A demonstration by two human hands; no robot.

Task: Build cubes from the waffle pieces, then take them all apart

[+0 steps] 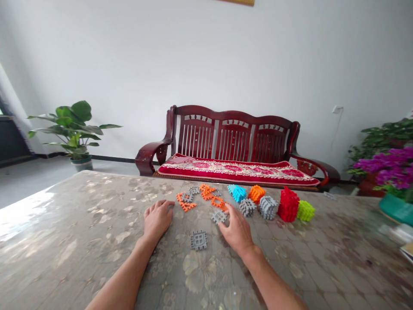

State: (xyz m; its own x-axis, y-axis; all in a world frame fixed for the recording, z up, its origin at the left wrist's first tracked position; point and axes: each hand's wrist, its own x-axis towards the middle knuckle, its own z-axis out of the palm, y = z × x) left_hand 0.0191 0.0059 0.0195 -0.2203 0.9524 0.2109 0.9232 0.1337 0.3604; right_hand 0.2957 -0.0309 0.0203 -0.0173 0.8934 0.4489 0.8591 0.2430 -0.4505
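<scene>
My right hand [238,228] has its thumb and index finger at the edge of a grey square interlocking tile [219,216] with a window-like grid. Nearer to me another grey interlocking tile [198,240] lies flat between my hands. Palm down on the table rests my left hand [158,218], holding nothing, its fingers loosely spread. Just right of it are loose orange triangular pieces [187,206] with a small grey tile [187,197] among them. Farther back lie more orange pieces [207,191] and an orange open-framed piece [218,202], close to my right fingertips.
Stacks of tiles stand to the right: blue [238,193], orange [257,193], grey [267,207], red [288,204] and lime green [305,210]. Behind the patterned table [97,241] is a wooden bench [234,137]. A flowerpot [396,209] stands at the right.
</scene>
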